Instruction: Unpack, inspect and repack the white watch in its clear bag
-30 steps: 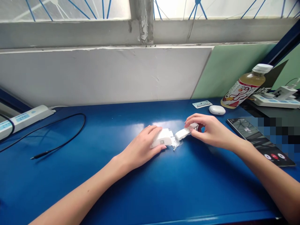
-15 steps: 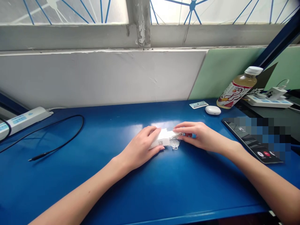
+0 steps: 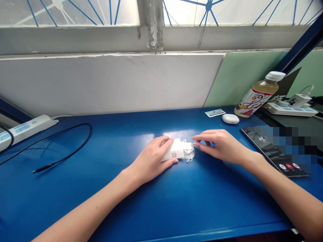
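Note:
A small white box (image 3: pixel 178 150) lies on the blue tabletop (image 3: pixel 161 201), and my left hand (image 3: pixel 152 155) is closed round its left part. From the box's right end sticks out a clear, crumpled item with white parts (image 3: pixel 188 151); what it is exactly I cannot make out. Just to its right is my right hand (image 3: pixel 214 143), thumb and fingertips a little apart, with nothing visible held between them.
At the back right stand a tilted drink bottle (image 3: pixel 258 95), a white earbud case (image 3: pixel 230 118) and a small card (image 3: pixel 215 113). A phone (image 3: pixel 270 148) lies near my right forearm. On the left are a power strip (image 3: pixel 30 129) and a black cable (image 3: pixel 73 154).
My right hand has drawn slightly right, off the white and clear item it was touching, and its fingers have parted. My left hand keeps its hold on the box.

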Demonstrator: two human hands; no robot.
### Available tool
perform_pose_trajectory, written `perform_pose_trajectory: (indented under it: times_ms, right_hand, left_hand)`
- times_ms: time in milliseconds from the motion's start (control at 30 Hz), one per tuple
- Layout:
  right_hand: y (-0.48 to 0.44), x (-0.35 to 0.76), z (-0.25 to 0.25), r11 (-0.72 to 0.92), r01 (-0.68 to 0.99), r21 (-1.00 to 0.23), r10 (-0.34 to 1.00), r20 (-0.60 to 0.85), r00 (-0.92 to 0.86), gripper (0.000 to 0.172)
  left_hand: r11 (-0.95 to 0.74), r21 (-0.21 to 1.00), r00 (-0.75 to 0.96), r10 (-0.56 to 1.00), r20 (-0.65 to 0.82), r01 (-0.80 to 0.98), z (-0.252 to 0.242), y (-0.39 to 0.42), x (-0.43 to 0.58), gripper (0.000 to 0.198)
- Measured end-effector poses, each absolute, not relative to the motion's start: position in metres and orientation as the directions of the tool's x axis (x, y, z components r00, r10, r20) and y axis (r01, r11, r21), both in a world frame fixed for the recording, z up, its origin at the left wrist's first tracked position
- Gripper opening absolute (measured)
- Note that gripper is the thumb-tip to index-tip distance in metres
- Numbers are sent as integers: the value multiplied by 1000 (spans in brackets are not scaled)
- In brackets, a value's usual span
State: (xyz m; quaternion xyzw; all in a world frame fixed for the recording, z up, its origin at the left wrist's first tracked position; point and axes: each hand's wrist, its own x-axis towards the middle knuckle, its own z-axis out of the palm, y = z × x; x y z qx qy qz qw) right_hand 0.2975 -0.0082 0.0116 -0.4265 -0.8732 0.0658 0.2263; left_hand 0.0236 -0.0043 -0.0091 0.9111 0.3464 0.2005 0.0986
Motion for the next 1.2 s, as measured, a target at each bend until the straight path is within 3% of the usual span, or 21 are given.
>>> perform_pose_trajectory:
  times_ms: [133,267,500,667,800,967,1100,1200]
  right_hand:
    - [-10,297,12,616,724,-310,786,298,-542,26]
    - [-14,290,8,607,694,-386,794,252,-554,32]
    - [-25,277,5,613,575,-542,767,235,-597,60]
    - [-27,275,8,586,570,-576,771,181,-611,67]
    - [-21,282,11,592,565,-575,771,199,-605,59]
    - [-11,294,12,524,716,-462,852,278,-444,37]
    - [-9,296,10,463,794,-394,885,262,-386,31]
    - [-12,292,10,465,785,-409,885,240,-400,30]
  left_hand:
    - [-745,306,685,666,294,593,-10,-4,23,52]
    - [-746,306,685,665,299,591,-10,-5,24,49]
    - [-749,307,683,661,310,587,-12,-6,26,48]
    - [-751,322,698,657,286,576,-12,-5,25,45]
    - [-748,288,707,661,252,597,-13,-6,25,49]
    - [-740,243,734,666,135,627,-10,-8,26,60]
    - [-737,216,741,667,81,640,-7,-10,26,59]
    - [-741,203,744,664,78,640,-8,-10,26,57]
